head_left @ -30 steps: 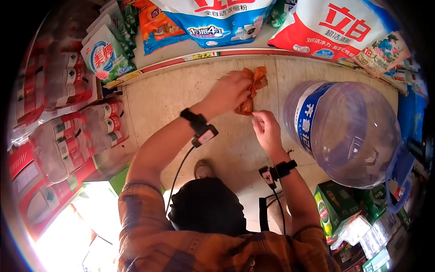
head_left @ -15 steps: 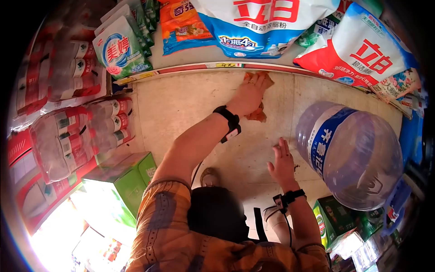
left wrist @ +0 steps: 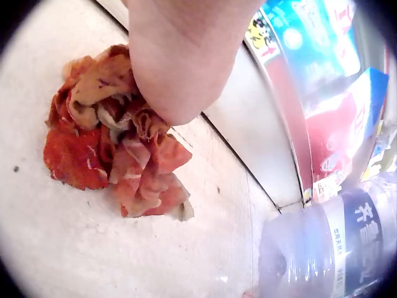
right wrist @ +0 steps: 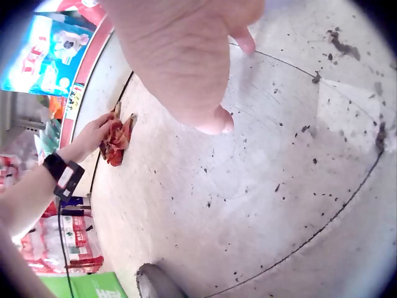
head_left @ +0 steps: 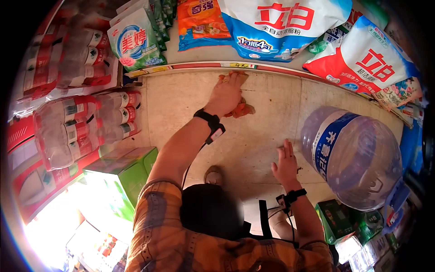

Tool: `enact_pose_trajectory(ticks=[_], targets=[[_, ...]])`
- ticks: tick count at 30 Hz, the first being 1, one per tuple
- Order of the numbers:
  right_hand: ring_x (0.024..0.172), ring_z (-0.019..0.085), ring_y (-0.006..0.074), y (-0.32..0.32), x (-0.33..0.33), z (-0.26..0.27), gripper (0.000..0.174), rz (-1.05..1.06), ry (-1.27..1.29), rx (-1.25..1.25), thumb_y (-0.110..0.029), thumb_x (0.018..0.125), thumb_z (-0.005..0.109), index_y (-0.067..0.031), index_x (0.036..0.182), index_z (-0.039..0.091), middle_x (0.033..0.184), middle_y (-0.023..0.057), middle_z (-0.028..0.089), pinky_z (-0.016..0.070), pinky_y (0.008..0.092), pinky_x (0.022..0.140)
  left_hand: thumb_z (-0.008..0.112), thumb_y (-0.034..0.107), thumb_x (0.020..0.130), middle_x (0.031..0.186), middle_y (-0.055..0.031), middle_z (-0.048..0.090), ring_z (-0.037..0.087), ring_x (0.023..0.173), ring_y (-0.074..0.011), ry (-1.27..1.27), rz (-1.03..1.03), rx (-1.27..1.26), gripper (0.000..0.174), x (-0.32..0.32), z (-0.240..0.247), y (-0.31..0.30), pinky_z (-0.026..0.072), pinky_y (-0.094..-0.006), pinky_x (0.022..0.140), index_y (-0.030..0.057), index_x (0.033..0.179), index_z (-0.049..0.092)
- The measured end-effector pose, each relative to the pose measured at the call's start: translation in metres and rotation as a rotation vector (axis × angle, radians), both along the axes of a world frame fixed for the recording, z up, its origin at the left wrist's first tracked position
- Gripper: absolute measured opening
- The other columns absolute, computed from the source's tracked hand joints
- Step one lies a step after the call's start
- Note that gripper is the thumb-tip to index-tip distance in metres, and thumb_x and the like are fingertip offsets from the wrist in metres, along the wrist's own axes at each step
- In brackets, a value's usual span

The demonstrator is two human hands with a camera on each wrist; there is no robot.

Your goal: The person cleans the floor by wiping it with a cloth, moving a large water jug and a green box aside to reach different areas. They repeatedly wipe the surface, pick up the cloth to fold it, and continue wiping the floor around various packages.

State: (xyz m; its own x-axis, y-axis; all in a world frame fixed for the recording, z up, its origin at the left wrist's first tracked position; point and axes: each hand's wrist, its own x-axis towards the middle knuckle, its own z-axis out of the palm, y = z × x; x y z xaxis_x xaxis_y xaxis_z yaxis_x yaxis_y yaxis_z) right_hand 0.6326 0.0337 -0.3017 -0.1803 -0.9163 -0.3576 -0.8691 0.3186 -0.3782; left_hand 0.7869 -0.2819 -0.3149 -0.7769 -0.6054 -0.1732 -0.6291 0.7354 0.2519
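Observation:
A crumpled orange-red rag lies bunched on the pale tiled floor, close to the front edge of the shelf. My left hand grips it from above, and its folds stick out on both sides of the fingers. The left wrist view shows the rag in creased layers beside the heel of the hand. Over the floor to the right, my right hand is held with fingers extended, holding nothing. Dark crumbs of dirt are scattered below it in the right wrist view.
Washing powder bags line the shelf ahead. A large clear water bottle lies on its side at the right. Shrink-wrapped bottle packs and a green box stand at the left. A shoe is near the floor's middle.
My left hand took the rag fully from the right hand's fingertips, pressed it down near the shelf, then shifted left with it. The right hand drew back and its fingers straightened.

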Motion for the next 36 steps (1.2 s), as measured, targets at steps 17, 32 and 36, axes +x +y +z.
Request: enact_pose_trajectory(ticks=[17, 32, 36], targets=[[0.137, 0.031, 0.0481, -0.004, 0.01, -0.002, 0.052, -0.016, 0.019, -0.033, -0.016, 0.068, 0.075, -0.0048, 0.113, 0.052, 0.151, 0.0286, 0.028, 0.0408, 0.0542, 0.099, 0.055, 0.022, 0.089, 0.114, -0.0214, 0.061, 0.059, 0.108, -0.0332, -0.251, 0.33, -0.181, 0.04, 0.061, -0.033, -0.036, 0.0497, -0.0403, 0.092, -0.006, 0.118, 0.055], [0.136, 0.03, 0.0525, 0.0, 0.005, -0.01, 0.044, 0.01, 0.006, -0.051, -0.016, 0.069, 0.074, -0.0045, 0.107, 0.056, 0.152, 0.0315, 0.022, 0.0389, 0.0559, 0.102, 0.055, 0.019, 0.086, 0.112, -0.0123, 0.063, 0.059, 0.108, -0.0293, -0.076, -0.032, -0.175, 0.034, -0.028, -0.015, 0.004, 0.0467, -0.0435, 0.09, 0.0052, 0.117, 0.057], [0.135, 0.031, 0.0533, -0.001, 0.006, -0.009, 0.04, 0.018, -0.002, -0.051, -0.016, 0.07, 0.073, -0.0052, 0.105, 0.058, 0.151, 0.0316, 0.024, 0.0392, 0.0561, 0.102, 0.057, 0.023, 0.086, 0.106, -0.0122, 0.065, 0.062, 0.101, -0.0289, 0.02, 0.081, -0.199, 0.028, 0.013, -0.005, -0.017, 0.0469, -0.0442, 0.087, 0.0072, 0.109, 0.059]])
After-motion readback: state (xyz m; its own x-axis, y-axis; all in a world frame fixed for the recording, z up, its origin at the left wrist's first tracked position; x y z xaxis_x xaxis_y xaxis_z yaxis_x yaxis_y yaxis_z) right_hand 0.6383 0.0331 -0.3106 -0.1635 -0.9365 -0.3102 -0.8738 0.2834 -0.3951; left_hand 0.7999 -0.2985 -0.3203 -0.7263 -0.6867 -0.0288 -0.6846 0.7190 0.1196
